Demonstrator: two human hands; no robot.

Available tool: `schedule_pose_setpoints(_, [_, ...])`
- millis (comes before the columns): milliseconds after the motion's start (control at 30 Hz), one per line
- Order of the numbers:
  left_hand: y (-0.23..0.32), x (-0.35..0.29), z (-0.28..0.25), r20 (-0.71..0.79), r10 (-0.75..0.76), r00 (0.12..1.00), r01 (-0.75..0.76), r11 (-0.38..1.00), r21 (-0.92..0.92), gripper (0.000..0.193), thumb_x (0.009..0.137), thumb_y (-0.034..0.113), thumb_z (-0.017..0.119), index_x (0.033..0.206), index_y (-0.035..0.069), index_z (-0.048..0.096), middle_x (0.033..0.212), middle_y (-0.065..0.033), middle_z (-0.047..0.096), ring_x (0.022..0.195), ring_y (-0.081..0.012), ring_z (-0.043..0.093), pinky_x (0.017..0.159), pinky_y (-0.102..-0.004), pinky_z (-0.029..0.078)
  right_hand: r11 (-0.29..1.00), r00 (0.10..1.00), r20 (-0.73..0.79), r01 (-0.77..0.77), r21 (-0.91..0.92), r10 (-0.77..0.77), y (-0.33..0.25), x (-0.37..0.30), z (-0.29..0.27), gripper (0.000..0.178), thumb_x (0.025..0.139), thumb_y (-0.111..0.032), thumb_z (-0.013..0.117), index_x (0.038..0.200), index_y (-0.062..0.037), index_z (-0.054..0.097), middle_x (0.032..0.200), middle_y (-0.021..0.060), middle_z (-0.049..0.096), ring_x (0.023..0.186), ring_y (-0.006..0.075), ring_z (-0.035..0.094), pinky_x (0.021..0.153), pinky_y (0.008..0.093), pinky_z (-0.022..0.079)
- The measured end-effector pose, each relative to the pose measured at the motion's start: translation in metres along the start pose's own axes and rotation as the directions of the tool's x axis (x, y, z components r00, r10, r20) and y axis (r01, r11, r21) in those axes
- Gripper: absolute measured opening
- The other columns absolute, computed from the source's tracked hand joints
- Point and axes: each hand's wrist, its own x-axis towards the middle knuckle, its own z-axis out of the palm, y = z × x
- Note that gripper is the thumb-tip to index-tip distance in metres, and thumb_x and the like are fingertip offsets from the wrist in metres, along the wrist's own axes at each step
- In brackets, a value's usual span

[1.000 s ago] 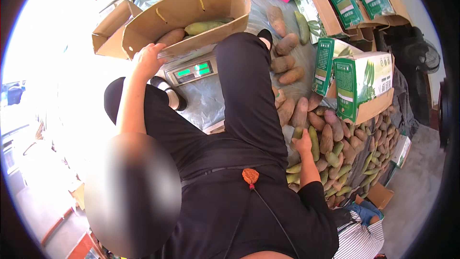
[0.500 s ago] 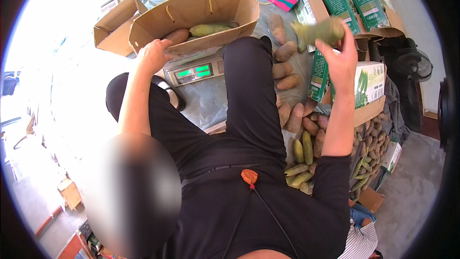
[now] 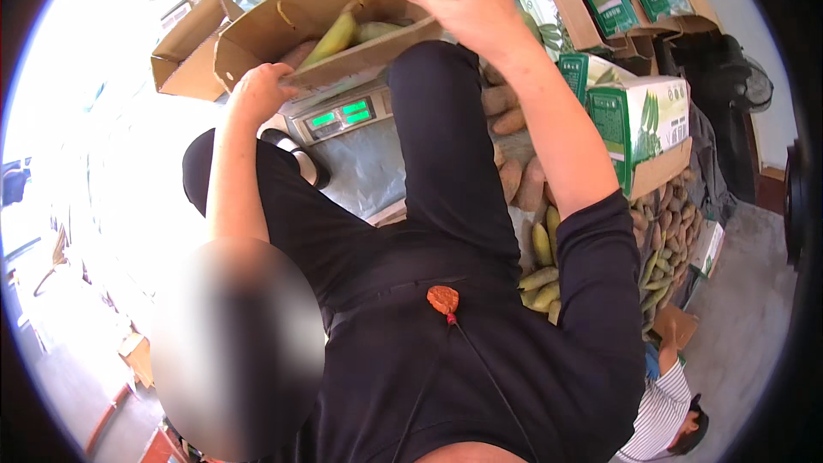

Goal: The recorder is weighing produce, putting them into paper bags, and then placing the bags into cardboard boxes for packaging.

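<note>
An opened cardboard box with yellow cord handles [image 3: 377, 58] stands on a digital scale [image 3: 341, 113]. My left hand [image 3: 261, 90] grips the near left rim of this box. Inside lie thick cucumber-like vegetables; one yellow-green one [image 3: 333, 41] leans with its tip upward, beside a duller green one [image 3: 377, 31] and a brown one partly hidden by the near wall. Over the box's right end hangs my right hand [image 3: 463, 0], thumb and fingers apart, holding nothing that I can see. It covers that corner of the box.
Brown vegetables [image 3: 512, 180] and green ones [image 3: 542, 244] lie to the right of my knee, with a larger heap [image 3: 664, 240] farther right. Printed boxes [image 3: 639, 124] stand on the right, near a black fan [image 3: 746, 77]. Another person [image 3: 664, 411] is at lower right.
My right hand has swung left from the printed boxes to above the cardboard box. The green vegetable it held is gone from it, and one now leans inside the box. My left hand stays at the rim.
</note>
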Motion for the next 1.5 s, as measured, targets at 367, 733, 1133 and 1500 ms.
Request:
schedule_pose_setpoints(367, [0.016, 0.001, -0.006, 0.065, 0.017, 0.998, -0.014, 0.999, -0.046, 0.042, 0.072, 0.014, 0.067, 0.112, 0.004, 0.06, 0.107, -0.0183, 0.062, 0.102, -0.0319, 0.058, 0.088, -0.0377, 0.043, 0.705, 0.701, 0.08, -0.701, -0.106, 0.709, 0.22, -0.271, -0.016, 0.039, 0.074, -0.024, 0.069, 0.108, -0.0064, 0.061, 0.094, 0.015, 0.065, 0.089, 0.0262, 0.063, 0.079, 0.0359, 0.049])
schedule_pose_setpoints(733, [0.008, 0.007, 0.004, 0.075, 0.057, 0.996, -0.063, 0.994, 0.086, 0.042, 0.077, 0.016, 0.063, 0.116, 0.004, 0.058, 0.112, -0.0182, 0.06, 0.106, -0.0311, 0.057, 0.092, -0.0367, 0.042, 0.286, 0.198, 0.396, -0.942, -0.176, 0.897, 0.205, -0.524, 0.057, 0.055, 0.068, -0.028, 0.075, 0.115, -0.0043, 0.056, 0.101, 0.0139, 0.062, 0.095, 0.0269, 0.059, 0.084, 0.0351, 0.045])
schedule_pose_setpoints(1133, [-0.013, 0.01, 0.017, 0.021, 0.011, 1.0, -0.015, 0.984, 0.179, 0.045, 0.076, 0.017, 0.066, 0.118, 0.004, 0.056, 0.116, -0.0182, 0.058, 0.109, -0.032, 0.054, 0.094, -0.0378, 0.041, 0.389, -0.02, 0.667, -0.799, -0.459, 0.744, 0.142, -0.524, 0.086, 0.076, 0.061, -0.032, 0.078, 0.127, -0.0103, 0.047, 0.126, 0.0113, 0.049, 0.118, 0.0313, 0.046, 0.094, 0.0458, 0.04])
schedule_pose_setpoints(1500, [0.0, 0.004, 0.015, -0.026, 0.07, 0.997, -0.07, 0.998, 0.001, 0.044, 0.069, 0.008, 0.068, 0.112, 0.001, 0.059, 0.108, -0.0192, 0.06, 0.104, -0.0316, 0.056, 0.091, -0.0367, 0.042, 0.666, 0.141, 0.674, -0.394, -0.634, 0.725, 0.11, -0.536, 0.088, 0.079, 0.06, -0.019, 0.077, 0.13, -0.0152, 0.04, 0.127, 0.0064, 0.044, 0.117, 0.0284, 0.044, 0.09, 0.0535, 0.038])
